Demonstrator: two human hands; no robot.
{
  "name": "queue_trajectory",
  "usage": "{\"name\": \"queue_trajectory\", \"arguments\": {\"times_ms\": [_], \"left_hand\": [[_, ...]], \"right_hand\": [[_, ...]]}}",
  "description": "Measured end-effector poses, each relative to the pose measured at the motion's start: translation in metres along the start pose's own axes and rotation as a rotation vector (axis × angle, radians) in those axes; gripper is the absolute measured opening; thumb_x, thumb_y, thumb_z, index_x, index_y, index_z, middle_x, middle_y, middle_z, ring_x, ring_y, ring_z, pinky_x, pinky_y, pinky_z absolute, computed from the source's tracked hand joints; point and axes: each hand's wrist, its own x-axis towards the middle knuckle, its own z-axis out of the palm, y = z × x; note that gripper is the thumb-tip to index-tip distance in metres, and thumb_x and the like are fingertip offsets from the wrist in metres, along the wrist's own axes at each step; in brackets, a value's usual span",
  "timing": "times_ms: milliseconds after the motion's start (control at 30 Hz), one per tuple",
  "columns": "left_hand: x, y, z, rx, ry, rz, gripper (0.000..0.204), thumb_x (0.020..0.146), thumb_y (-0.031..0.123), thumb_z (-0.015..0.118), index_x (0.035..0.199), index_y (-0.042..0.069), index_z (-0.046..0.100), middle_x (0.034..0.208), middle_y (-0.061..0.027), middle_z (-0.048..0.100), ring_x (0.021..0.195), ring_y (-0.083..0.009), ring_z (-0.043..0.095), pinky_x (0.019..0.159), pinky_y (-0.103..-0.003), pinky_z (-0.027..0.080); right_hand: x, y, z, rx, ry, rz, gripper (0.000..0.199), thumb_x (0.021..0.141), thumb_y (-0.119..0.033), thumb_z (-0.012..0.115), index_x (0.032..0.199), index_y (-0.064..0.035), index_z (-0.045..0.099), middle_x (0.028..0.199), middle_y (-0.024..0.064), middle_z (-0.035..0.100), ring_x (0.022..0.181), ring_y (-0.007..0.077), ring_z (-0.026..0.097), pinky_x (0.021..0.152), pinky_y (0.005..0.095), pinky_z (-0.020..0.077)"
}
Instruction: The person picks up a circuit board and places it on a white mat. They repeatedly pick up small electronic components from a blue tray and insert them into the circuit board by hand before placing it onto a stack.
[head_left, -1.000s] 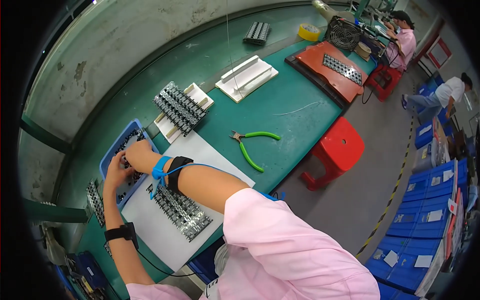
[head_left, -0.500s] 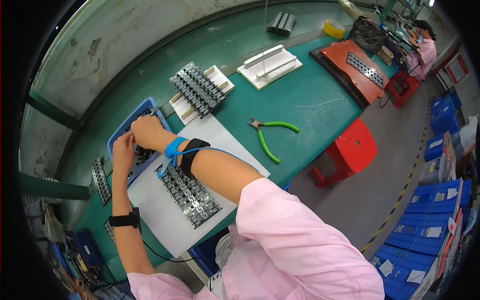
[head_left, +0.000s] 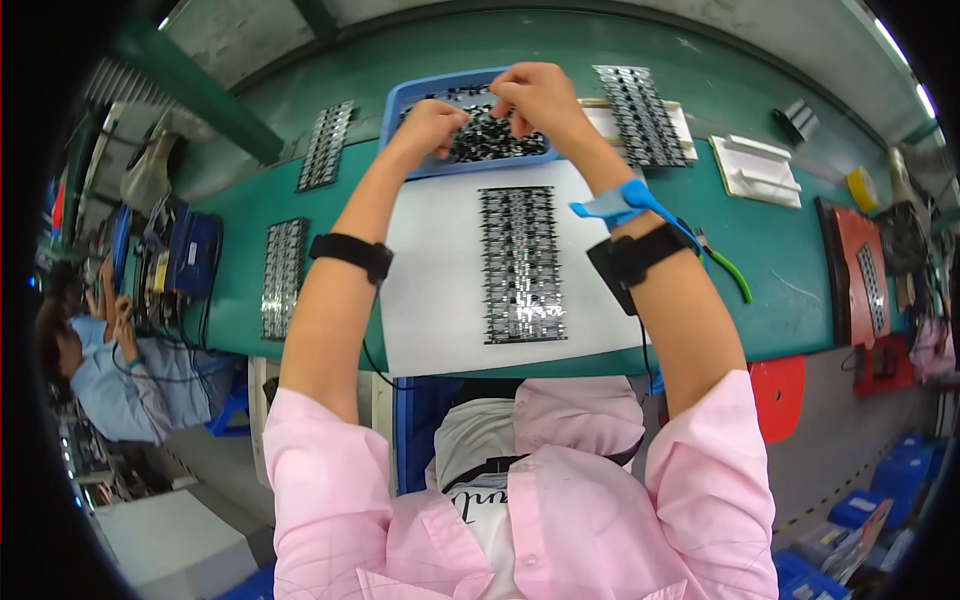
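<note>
A blue plastic tray point(head_left: 392, 112) at the back of the bench holds a heap of small black parts point(head_left: 500, 138). Over its left part is my left hand point(head_left: 433, 128), fingers curled together; anything in them is too small to make out. My right hand point(head_left: 538, 98) hovers above the tray's right side with bent fingers, and whatever they pinch cannot be made out. On a white sheet point(head_left: 430, 290) between my forearms lies a panel of black and silver parts in rows point(head_left: 522, 265). A blue wrist strap point(head_left: 625, 203) circles my right wrist.
Similar panels lie to the left point(head_left: 283, 280) and at the back right point(head_left: 640, 115). Further right are a white fixture point(head_left: 755, 170), green-handled cutters point(head_left: 735, 275), a yellow tape roll point(head_left: 861, 188) and an orange-red case point(head_left: 855, 260). A red stool point(head_left: 778, 395) stands by the bench; a co-worker point(head_left: 140, 380) sits left.
My view has swung left and levelled, so the tray and panel now stand ahead. My hands, close together over the tray before, are now apart, left and right.
</note>
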Motion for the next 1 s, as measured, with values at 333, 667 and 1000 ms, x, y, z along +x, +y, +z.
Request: {"name": "queue_trajectory", "arguments": {"times_ms": [333, 667, 1000], "left_hand": [[-0.003, 0.011, 0.0, -0.241, -0.133, -0.088, 0.022, 0.079, 0.0, 0.045, 0.098, -0.007, 0.054, 0.08, -0.0101, 0.058, 0.071, -0.0151, 0.06, 0.061, -0.023, 0.051], [-0.004, -0.001, -0.008, -0.387, -0.195, -0.084, 0.024, 0.08, 0.004, 0.049, 0.101, -0.008, 0.051, 0.088, -0.0153, 0.059, 0.078, -0.019, 0.061, 0.064, -0.022, 0.051], [0.0, -0.004, -0.005, -0.353, -0.208, -0.124, 0.024, 0.082, 0.01, 0.049, 0.1, -0.005, 0.052, 0.086, -0.0135, 0.059, 0.071, -0.0169, 0.062, 0.061, -0.021, 0.051]], "right_hand": [[-0.052, -0.016, -0.024, -0.069, -0.128, 0.057, 0.018, 0.076, -0.007, 0.05, 0.088, 0.0051, 0.058, 0.068, 0.0091, 0.059, 0.042, 0.0082, 0.048, 0.037, 0.0195, 0.0349], [-0.144, -0.023, -0.038, 0.061, -0.176, 0.226, 0.018, 0.08, -0.004, 0.047, 0.093, 0.0049, 0.054, 0.074, 0.011, 0.06, 0.043, 0.0068, 0.047, 0.038, 0.017, 0.0345], [-0.207, 0.001, -0.021, 0.08, -0.169, 0.388, 0.007, 0.08, -0.001, 0.047, 0.084, 0.002, 0.052, 0.073, 0.0084, 0.059, 0.044, 0.0056, 0.045, 0.04, 0.0165, 0.0337]]}}
